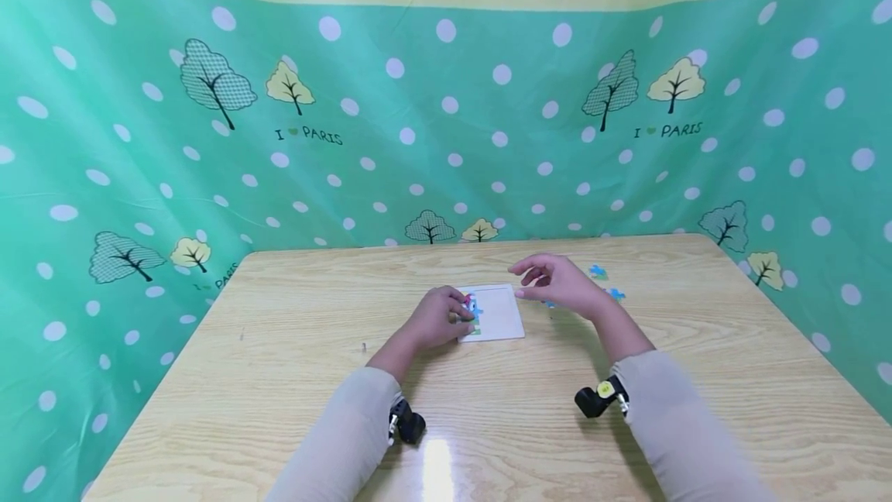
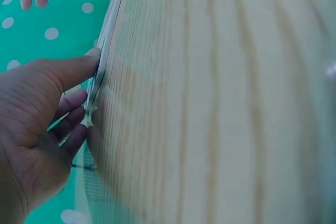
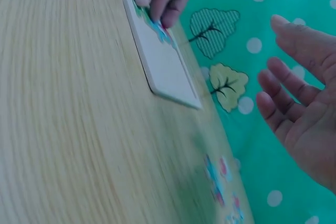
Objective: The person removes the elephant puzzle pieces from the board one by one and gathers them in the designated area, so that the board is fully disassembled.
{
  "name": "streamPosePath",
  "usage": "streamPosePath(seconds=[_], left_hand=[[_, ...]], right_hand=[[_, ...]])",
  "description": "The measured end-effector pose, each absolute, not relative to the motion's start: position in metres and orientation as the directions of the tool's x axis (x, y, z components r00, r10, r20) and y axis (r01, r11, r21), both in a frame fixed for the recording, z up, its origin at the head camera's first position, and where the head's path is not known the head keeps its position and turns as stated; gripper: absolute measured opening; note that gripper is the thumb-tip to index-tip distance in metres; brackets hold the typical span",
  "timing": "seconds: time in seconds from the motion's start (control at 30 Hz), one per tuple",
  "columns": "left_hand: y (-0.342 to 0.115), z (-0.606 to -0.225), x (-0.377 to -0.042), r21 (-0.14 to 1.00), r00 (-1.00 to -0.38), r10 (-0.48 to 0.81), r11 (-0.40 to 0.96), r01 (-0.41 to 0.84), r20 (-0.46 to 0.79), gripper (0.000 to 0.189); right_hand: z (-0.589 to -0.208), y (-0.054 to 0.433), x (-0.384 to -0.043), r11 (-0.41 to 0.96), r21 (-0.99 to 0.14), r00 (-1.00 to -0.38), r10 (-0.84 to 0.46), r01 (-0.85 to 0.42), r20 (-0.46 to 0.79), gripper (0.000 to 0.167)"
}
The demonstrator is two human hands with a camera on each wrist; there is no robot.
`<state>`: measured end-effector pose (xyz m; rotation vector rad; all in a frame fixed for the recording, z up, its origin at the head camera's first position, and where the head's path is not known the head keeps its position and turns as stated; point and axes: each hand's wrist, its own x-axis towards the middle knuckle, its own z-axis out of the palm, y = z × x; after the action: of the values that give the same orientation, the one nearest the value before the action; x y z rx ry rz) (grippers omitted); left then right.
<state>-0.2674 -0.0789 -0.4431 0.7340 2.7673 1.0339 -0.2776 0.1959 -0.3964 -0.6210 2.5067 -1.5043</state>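
Note:
A white puzzle tray (image 1: 503,314) with a raised rim lies flat on the table. Colourful puzzle pieces (image 3: 156,28) fill a strip along its left side. My left hand (image 1: 433,319) is over that strip, its fingertips pressing down on the pieces in the right wrist view. From the left wrist, the tray (image 2: 107,40) shows edge-on, with the thumb and fingers at it. My right hand (image 1: 563,285) hovers just right of the tray, fingers spread and slightly bent, with nothing in them. Loose puzzle pieces (image 3: 214,181) lie on the table below and beyond it.
More loose pieces, among them a blue one (image 1: 598,272), sit to the right of the right hand. A tiny object (image 1: 363,347) rests on the wooden table (image 1: 293,409) left of the left hand. A green dotted curtain (image 1: 446,161) hangs behind the table.

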Motion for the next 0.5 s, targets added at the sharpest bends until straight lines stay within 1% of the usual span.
streamPosePath(seconds=[0.17, 0.4, 0.5], left_hand=[[-0.078, -0.442, -0.268, 0.625, -0.886, 0.459, 0.675, 0.391, 0.059, 0.015], [-0.078, -0.445, -0.272, 0.618, -0.897, 0.436, 0.685, 0.386, 0.076, 0.029], [-0.077, -0.444, -0.272, 0.640, -0.902, 0.427, 0.675, 0.367, 0.067, 0.025]], right_hand=[[-0.401, 0.179, -0.280, 0.438, -0.864, -0.904, -0.426, -0.249, 0.045, 0.039], [-0.406, 0.156, -0.284, 0.481, -0.841, -0.891, -0.455, -0.248, 0.003, 0.040], [-0.410, 0.149, -0.287, 0.520, -0.822, -0.897, -0.441, -0.231, -0.028, 0.037]])
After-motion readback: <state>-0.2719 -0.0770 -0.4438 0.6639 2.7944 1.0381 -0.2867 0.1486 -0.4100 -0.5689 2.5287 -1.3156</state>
